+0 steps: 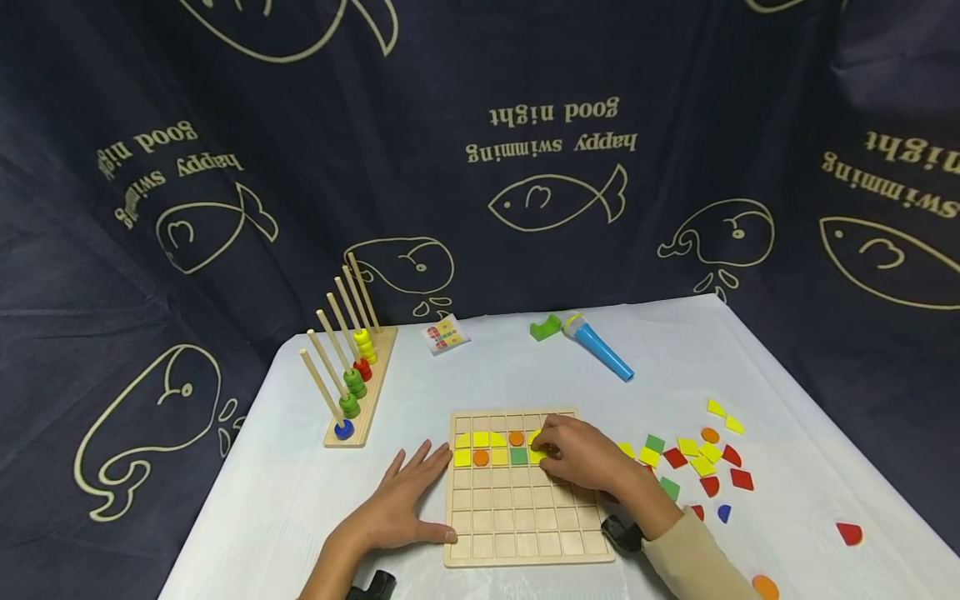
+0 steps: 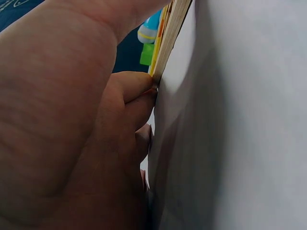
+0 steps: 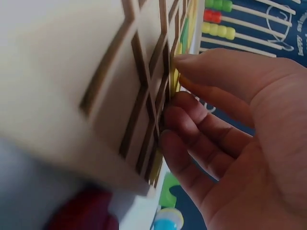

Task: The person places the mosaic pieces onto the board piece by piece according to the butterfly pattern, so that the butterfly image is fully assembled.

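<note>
A wooden grid board [image 1: 495, 521] lies on the table, its second and third rows partly filled with yellow, orange and green tiles. My left hand [image 1: 401, 504] rests beside its left edge with fingers spread, the thumb against the lower left side and the fingertips at the upper left. In the left wrist view, the fingers meet the board's wooden edge [image 2: 169, 43]. Over the board's right part, my right hand [image 1: 581, 450] has curled fingers. Its thumb and index finger pinch a yellow tile [image 3: 174, 76] at a grid cell; the fingers partly cover it.
Loose red, yellow, green and blue pieces [image 1: 702, 465] are scattered to the right of the board. At the left stands a bead rack [image 1: 378, 367] with upright pegs. A pattern card [image 1: 446, 334], a green block [image 1: 545, 327] and a blue toy microphone [image 1: 603, 350] lie at the back.
</note>
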{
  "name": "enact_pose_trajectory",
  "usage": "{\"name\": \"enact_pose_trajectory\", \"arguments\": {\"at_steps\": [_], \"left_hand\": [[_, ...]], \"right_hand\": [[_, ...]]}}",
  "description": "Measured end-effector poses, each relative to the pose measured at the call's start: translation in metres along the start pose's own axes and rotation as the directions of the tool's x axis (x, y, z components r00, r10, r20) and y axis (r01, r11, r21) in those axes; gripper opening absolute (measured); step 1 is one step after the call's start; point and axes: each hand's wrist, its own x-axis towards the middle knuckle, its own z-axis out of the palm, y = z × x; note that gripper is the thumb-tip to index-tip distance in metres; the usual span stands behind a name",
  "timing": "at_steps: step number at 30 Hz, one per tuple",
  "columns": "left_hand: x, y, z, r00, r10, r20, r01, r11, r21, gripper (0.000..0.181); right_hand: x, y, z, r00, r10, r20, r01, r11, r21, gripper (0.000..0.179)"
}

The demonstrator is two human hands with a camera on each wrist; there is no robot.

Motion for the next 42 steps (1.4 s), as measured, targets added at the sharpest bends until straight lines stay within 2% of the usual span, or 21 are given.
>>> {"name": "enact_pose_trajectory", "arguments": {"at_steps": [4,9,14,19,26,35,42], "left_hand": [[0.000,0.001,0.000,1.000,-0.004,0.002,0.004,1.000,-0.006,0.118],[0.000,0.001,0.000,1.000,-0.006,0.002,0.006,1.000,-0.005,0.118],[0.000,0.001,0.000,1.000,-0.011,0.006,0.011,1.000,-0.003,0.118],[-0.001,0.002,0.000,1.000,-0.014,0.008,0.014,1.000,-0.007,0.117],[-0.001,0.002,0.000,1.000,-0.011,0.005,0.011,1.000,-0.008,0.117],[-0.001,0.002,0.001,1.000,-0.024,0.011,0.024,1.000,-0.009,0.117],[-0.001,0.003,-0.001,1.000,-0.022,0.010,0.022,1.000,-0.010,0.117]], "right_hand": [[-0.006,0.006,-0.007,0.999,0.040,-0.027,-0.040,0.999,0.019,0.018],[-0.017,0.019,-0.022,0.990,0.128,-0.053,-0.126,0.991,0.045,0.020],[-0.032,0.039,-0.035,0.971,0.230,-0.067,-0.227,0.973,0.042,0.023],[-0.051,0.061,-0.049,0.942,0.324,-0.088,-0.320,0.946,0.057,0.022],[-0.085,0.094,-0.064,0.919,0.365,-0.150,-0.362,0.931,0.045,0.022],[-0.123,0.120,-0.069,0.874,0.466,-0.136,-0.471,0.882,-0.011,0.031],[-0.137,0.129,-0.072,0.874,0.458,-0.161,-0.469,0.883,-0.030,0.030]]}}
